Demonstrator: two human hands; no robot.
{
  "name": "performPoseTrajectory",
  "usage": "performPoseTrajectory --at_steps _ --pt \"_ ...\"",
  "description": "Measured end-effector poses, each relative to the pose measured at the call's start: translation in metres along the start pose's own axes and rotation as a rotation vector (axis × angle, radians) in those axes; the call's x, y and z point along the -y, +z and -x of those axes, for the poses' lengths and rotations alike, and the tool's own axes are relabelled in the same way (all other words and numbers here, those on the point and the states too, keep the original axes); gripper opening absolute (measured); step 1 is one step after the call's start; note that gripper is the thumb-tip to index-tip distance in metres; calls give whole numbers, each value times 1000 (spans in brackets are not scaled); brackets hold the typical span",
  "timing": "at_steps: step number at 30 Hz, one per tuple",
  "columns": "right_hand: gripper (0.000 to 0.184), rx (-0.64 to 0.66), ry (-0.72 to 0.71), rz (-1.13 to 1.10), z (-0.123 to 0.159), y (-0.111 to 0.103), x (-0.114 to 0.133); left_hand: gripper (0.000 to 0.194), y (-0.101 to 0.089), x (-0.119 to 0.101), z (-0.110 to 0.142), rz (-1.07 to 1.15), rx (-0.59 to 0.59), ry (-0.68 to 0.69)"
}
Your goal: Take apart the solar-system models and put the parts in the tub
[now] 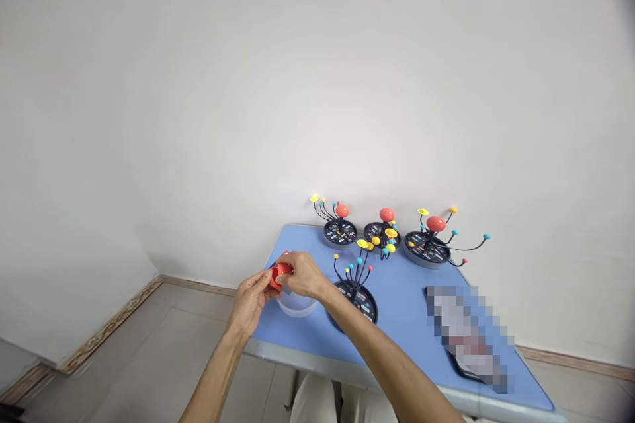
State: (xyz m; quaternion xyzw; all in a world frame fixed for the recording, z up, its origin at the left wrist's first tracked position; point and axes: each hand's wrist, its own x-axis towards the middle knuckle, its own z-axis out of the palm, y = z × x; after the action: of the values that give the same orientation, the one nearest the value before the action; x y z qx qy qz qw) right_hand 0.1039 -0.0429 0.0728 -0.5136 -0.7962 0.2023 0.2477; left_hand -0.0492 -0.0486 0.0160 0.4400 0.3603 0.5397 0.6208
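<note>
Over the left end of the table, both hands are close together on red, rounded, shell-like pieces (283, 269). My left hand (251, 303) pinches one red piece between thumb and fingers. My right hand (303, 273) grips the other red piece from above, its fingertips partly hiding it. Whether the two pieces touch, I cannot tell. Just below the hands sits a shallow white round dish (297, 309). Beside my right wrist stands a planet model (364, 304) with a black printed round base and curved wires tipped with small coloured balls; my forearm covers part of it.
Along the back of the blue table (397, 337) are three similar models, at left (340, 234), middle (381, 238) and right (427, 251), each with a large red ball. Their thin wires stick out sideways. A dark-edged, blurred flat object (464, 373) lies at right. A wall (347, 79) borders the back.
</note>
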Motion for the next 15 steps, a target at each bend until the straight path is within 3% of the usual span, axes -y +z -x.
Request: performPoseTrajectory --at_steps 3,7,12,15 --pt "16 0 63 135 2 -2 -1 44 -1 4 -2 -80 -21 8" --pt "32 35 133 255 2 -1 -3 49 -3 11 -9 -365 -120 124" --pt "20 168 104 392 -4 9 -8 28 -2 17 -16 -1017 -79 386" --pt "22 202 92 450 -6 14 -10 32 2 18 -16 -1373 10 412"
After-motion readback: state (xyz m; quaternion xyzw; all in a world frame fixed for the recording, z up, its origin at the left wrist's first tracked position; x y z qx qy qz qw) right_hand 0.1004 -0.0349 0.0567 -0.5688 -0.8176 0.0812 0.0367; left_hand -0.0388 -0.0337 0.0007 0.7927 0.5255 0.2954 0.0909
